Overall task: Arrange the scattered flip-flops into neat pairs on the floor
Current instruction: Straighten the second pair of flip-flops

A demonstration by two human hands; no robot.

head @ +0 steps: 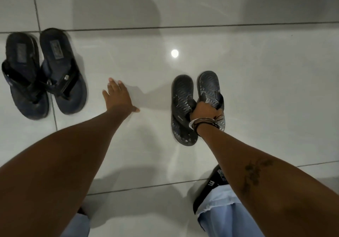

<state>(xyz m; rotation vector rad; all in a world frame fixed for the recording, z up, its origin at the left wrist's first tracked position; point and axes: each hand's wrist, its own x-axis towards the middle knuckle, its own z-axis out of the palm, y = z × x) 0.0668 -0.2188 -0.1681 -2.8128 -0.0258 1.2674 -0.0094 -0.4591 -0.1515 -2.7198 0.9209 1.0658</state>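
Two pairs of flip-flops are lying on the pale tiled floor, one at the left and one right of the middle, well apart from each other. The dark blue pair is sitting at the left edge of the view, heels pointing away from the person; the two sandals are touching, and their black straps are crossing over one another near the toe ends. The dark grey pair, with a wavy pattern on the soles, is lying side by side, heels also pointing away.

The right hand is reaching down onto the grey pair and is closing around the straps of both sandals at once, fingers curled under them and knuckles facing up. Several bangles and a cord are circling that wrist, and a dark flower tattoo is showing on the forearm.

The left hand is stretching out over bare floor between the two pairs, fingers spread wide and holding nothing; whether the palm is touching the tile cannot be told.

Near the bottom right, a black sandal with white lettering is peeking out beside a light blue trouser leg. A round glare of a lamp is shining on the floor above the grey pair.
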